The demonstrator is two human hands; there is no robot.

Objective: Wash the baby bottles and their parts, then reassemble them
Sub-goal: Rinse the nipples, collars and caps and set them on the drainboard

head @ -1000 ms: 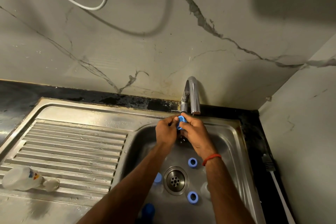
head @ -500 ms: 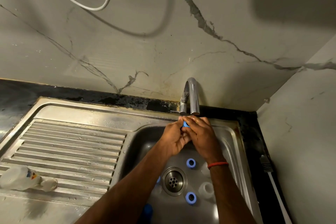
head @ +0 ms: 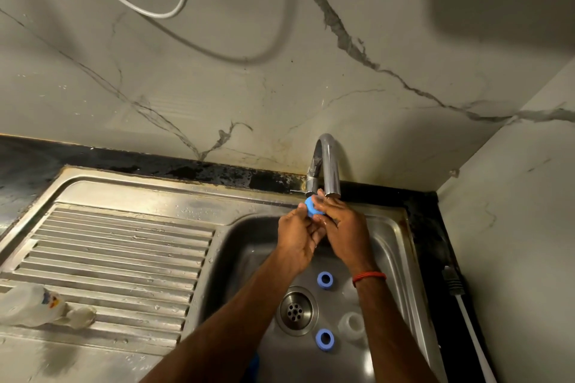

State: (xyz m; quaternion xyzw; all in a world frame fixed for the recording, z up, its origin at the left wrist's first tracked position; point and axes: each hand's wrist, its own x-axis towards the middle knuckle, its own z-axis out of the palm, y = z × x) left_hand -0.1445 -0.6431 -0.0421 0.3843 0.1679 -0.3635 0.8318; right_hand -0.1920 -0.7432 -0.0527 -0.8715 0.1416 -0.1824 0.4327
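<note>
Pinching a small blue bottle part [head: 312, 208] between them, the fingers [head: 325, 204] of both hands close narrowly round it just under the faucet spout [head: 331, 186]. The left hand [head: 295, 232] holds it from below and the right hand [head: 347, 227] wraps its far side. Half a second ago the part was almost buried between the palms; now much more of its blue surface shows at the left of the right hand. This suggests it is being turned and rubbed clean, and the hands also sit closer to the spout than a second ago. Whether water is running cannot be told, though the skin looks wet. This piece therefore seems to be mid-rinse, not finished. Below, in the sink basin [head: 396, 246], two blue rings [head: 325, 280] [head: 324, 339] and a clear part [head: 351, 325] lie near the drain [head: 295, 310] as before, apparently awaiting their turn. One baby bottle [head: 31, 308] lies on its side on the draining board [head: 124, 246], well apart to the left, so reassembly looks far off.
</note>
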